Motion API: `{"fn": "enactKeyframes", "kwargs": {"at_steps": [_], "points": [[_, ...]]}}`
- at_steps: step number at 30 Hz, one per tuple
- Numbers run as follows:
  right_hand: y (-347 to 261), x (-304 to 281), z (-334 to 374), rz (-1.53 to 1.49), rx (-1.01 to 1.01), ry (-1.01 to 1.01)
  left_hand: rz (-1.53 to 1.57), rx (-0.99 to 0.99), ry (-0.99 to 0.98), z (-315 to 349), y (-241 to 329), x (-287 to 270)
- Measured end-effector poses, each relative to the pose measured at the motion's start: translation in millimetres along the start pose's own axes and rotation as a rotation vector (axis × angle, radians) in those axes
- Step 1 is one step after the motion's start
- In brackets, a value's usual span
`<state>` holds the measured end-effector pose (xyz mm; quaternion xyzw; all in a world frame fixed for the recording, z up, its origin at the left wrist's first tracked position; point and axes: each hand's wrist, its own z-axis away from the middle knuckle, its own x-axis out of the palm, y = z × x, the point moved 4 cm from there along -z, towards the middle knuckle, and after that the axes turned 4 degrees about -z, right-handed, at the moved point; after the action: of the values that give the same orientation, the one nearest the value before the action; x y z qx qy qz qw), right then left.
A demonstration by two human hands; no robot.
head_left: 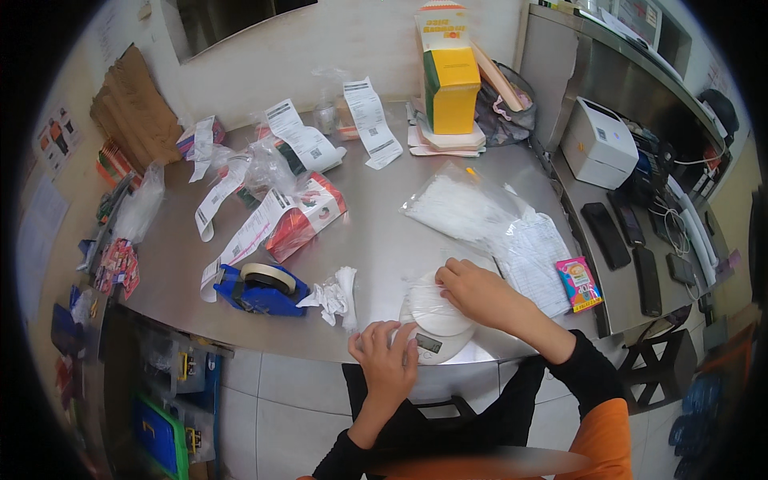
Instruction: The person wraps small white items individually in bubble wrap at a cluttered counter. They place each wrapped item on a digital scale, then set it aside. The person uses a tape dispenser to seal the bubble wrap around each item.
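A white kitchen scale [448, 352] with a small grey display stands at the table's front edge. On its round plate lies white, ridged, stringy-looking material [433, 310], whose kind I cannot make out. My right hand [476, 296] reaches over it from the right, fingers bent and closed on its upper right part. At the scale's left front corner is my left hand [386, 356], its fingers curled around something whitish that is mostly hidden. A clear bag [456, 206] of similar white material lies beyond, partly over a white checked cloth or sheet [532, 260].
Left of the scale are crumpled white paper [336, 296] and a blue tape dispenser [260, 290]. A red-and-white box [308, 216] and plastic-wrapped packages with paper labels lie behind. A pink packet [578, 284], phones [606, 234] and a white label printer [598, 144] are to the right.
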<state>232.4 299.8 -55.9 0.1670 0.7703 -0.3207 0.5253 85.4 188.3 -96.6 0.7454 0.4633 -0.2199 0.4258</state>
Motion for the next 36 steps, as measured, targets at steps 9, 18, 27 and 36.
{"fn": "enactKeyframes", "kwargs": {"at_steps": [9, 18, 27, 36], "points": [[-17.3, -12.3, 16.7, 0.047, 0.001, 0.054, 0.031, 0.075, 0.023, -17.1, 3.1, 0.1], [11.8, -55.8, 48.4, -0.005, 0.213, 0.276, 0.034, 0.088, 0.083, -14.3, -1.4, 5.3], [121.4, -55.6, 80.7, 0.325, 0.483, 0.272, 0.167, -0.016, 0.270, -5.0, -15.5, 4.1], [144.3, -17.1, 61.8, 0.563, 0.586, 0.273, 0.219, -0.077, 0.287, -3.9, -20.9, 2.6]]}}
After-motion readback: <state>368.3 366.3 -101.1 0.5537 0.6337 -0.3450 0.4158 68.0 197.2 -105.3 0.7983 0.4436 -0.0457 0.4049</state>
